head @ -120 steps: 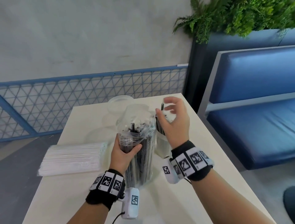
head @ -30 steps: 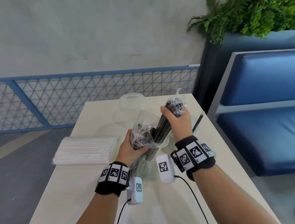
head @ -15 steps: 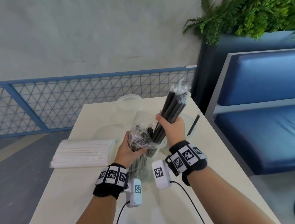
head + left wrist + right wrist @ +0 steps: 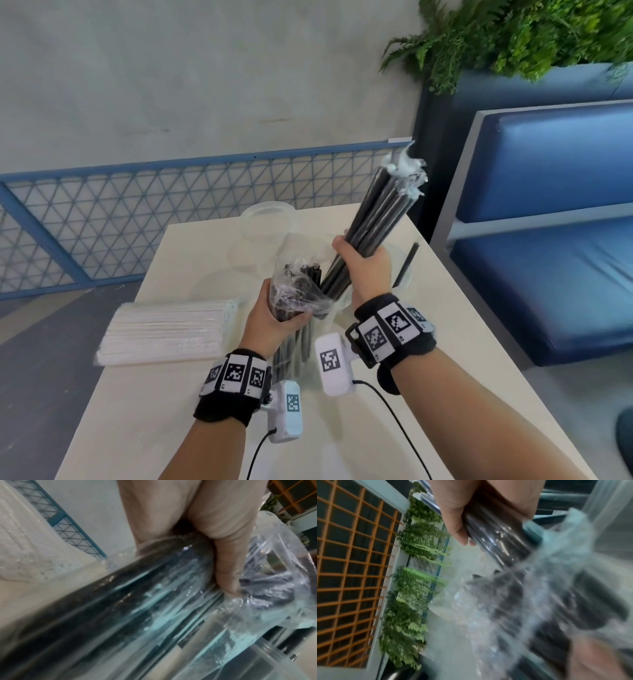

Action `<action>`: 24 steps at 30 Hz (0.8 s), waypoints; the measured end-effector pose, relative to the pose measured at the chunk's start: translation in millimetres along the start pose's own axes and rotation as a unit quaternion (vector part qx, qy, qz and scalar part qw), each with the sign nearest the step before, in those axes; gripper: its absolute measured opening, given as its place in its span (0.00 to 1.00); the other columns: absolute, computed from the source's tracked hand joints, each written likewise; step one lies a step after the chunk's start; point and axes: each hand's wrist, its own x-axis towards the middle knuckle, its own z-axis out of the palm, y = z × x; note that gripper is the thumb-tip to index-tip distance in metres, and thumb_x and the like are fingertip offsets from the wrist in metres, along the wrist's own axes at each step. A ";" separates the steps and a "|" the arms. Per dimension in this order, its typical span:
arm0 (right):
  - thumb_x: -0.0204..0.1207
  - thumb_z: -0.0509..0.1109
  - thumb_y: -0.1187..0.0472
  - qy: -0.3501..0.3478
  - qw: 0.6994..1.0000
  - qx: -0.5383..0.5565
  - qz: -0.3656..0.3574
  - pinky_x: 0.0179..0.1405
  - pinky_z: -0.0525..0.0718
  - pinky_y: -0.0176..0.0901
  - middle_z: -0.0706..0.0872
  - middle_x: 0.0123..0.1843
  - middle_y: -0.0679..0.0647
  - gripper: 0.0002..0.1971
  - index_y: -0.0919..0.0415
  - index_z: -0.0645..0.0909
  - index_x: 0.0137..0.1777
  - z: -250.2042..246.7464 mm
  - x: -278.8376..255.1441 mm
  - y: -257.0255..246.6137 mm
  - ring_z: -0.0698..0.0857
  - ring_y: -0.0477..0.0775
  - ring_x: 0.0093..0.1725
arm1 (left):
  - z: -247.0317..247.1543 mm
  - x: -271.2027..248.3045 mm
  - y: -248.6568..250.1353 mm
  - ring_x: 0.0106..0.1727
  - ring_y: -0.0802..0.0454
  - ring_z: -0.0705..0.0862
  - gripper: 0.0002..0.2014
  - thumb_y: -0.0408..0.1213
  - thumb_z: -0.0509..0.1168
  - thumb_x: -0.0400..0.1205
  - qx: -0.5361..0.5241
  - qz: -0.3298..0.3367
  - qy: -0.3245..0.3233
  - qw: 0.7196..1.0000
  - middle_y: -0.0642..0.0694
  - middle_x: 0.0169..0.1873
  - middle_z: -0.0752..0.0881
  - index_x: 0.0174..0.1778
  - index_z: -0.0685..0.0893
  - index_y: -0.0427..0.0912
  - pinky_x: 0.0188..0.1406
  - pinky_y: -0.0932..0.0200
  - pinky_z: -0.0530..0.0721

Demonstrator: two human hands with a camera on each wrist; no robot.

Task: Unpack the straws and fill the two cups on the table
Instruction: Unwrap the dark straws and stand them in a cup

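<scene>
My left hand [image 4: 270, 318] grips a clear plastic bag of black straws [image 4: 294, 301] that stands upright on the table. My right hand [image 4: 368, 267] grips a bundle of black straws [image 4: 380, 212], lifted partly out of the bag and tilted up to the right. Behind the right hand stands a clear cup [image 4: 402, 277] with one black straw [image 4: 409, 260] leaning in it. A second clear cup [image 4: 267, 219] stands farther back. In the left wrist view my fingers [image 4: 223, 547] wrap the bag [image 4: 137, 608]. The right wrist view shows my fingers [image 4: 462, 520] round the bundle [image 4: 496, 540].
A wrapped pack of white straws [image 4: 168, 332] lies on the left of the beige table [image 4: 462, 359]. A blue bench [image 4: 548, 274] stands close to the table's right edge. A blue mesh railing [image 4: 171, 212] runs behind, and a planter with ferns [image 4: 513, 31] sits at the upper right.
My right hand, open over the cup four seconds ago, has taken hold of a bundle of black straws and drawn it up and to the right out of the bag. The left hand stays.
</scene>
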 end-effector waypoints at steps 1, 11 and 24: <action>0.67 0.76 0.65 0.017 0.999 0.033 0.007 0.45 0.84 0.48 0.85 0.35 0.50 0.06 0.58 0.83 0.41 -0.3 3.6 -5.0 0.84 0.51 0.37 | -0.4 -0.3 -0.5 0.57 0.58 0.84 0.32 0.35 0.80 0.65 0.002 -0.006 0.004 1.000 0.54 0.55 0.86 0.61 0.73 0.58 0.59 0.59 0.81; 0.69 0.72 0.70 0.077 0.990 0.076 -0.087 0.35 0.82 0.33 0.82 0.37 0.53 0.06 0.62 0.78 0.42 -22.6 21.1 -44.0 0.81 0.47 0.35 | -1.2 2.2 -7.0 0.60 0.52 0.83 0.31 0.31 0.78 0.68 -0.013 -0.032 0.064 0.997 0.51 0.57 0.85 0.64 0.74 0.53 0.69 0.44 0.78; 0.65 0.79 0.59 -0.001 0.975 -0.191 -0.113 0.43 0.78 0.29 0.83 0.43 0.46 0.21 0.61 0.76 0.56 -36.9 38.1 0.6 0.82 0.47 0.43 | 10.0 -1.4 0.9 0.61 0.52 0.83 0.32 0.30 0.77 0.68 -0.054 -0.028 0.051 0.997 0.51 0.58 0.85 0.66 0.73 0.52 0.68 0.45 0.79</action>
